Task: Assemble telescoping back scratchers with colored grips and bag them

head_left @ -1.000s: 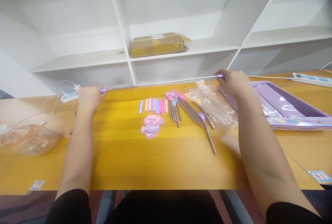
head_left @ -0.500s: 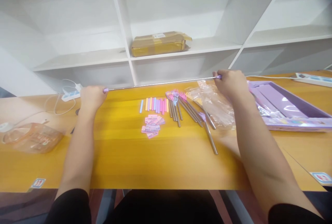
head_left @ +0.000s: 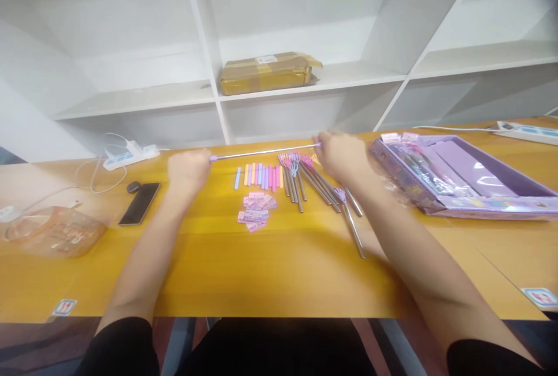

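Note:
Between my two hands a telescopic back scratcher (head_left: 265, 153) is held level above the table, its thin metal rod showing with a purple bit at each end. My left hand (head_left: 189, 171) is closed in a fist around one end. Around the other end my right hand (head_left: 342, 156) is closed too. Below lie more back scratchers (head_left: 300, 181) with coloured hand-shaped heads, and one purple-headed back scratcher (head_left: 351, 225) lies apart. Left of them is a row of pastel sticks or tubes (head_left: 261, 177), with small pink cards (head_left: 256, 211) in front.
A purple box (head_left: 492, 201) with packaged items stands on the right. Clear plastic bags (head_left: 392, 184) are partly behind my right arm. At left lie a phone (head_left: 139, 204), a power strip (head_left: 131, 157) and an orange bag (head_left: 56, 231). A taped parcel (head_left: 270, 74) sits on the shelf.
My hands have come closer together, the left moving right and the right moving left. The visible rod between them is shorter. The phone has come into sight.

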Action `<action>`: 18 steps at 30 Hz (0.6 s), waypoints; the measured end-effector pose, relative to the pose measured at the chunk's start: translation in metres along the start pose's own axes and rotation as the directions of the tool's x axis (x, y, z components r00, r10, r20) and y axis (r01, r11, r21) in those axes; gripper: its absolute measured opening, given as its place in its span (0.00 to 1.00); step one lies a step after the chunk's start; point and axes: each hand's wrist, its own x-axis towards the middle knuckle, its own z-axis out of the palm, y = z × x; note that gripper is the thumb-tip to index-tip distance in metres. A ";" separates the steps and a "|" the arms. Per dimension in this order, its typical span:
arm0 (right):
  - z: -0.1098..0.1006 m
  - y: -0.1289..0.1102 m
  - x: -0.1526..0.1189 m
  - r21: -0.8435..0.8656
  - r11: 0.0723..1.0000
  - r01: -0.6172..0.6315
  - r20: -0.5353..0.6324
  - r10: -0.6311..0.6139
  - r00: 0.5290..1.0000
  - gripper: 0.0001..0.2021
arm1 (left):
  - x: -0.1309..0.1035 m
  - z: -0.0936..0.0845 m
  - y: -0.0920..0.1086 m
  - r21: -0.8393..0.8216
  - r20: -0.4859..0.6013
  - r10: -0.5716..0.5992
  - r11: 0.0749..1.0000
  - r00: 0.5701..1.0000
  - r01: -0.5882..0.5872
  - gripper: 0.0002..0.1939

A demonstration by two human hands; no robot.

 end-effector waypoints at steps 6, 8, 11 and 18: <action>0.011 -0.080 -0.043 0.022 0.982 0.189 0.193 -0.190 0.963 0.19 | -0.033 0.010 0.081 -0.160 0.154 0.221 0.967 0.963 -0.197 0.19; 0.019 -0.091 -0.052 0.026 0.971 0.239 0.205 -0.239 0.949 0.20 | -0.042 0.012 0.091 -0.181 0.162 0.266 0.955 0.950 -0.236 0.17; 0.029 -0.097 -0.057 0.037 0.962 0.270 0.210 -0.271 0.939 0.20 | -0.047 0.014 0.093 -0.193 0.177 0.293 0.946 0.940 -0.259 0.15; 0.031 -0.089 -0.049 0.040 0.955 0.295 0.170 -0.297 0.940 0.17 | -0.037 0.016 0.087 -0.205 0.199 0.309 0.941 0.930 -0.269 0.14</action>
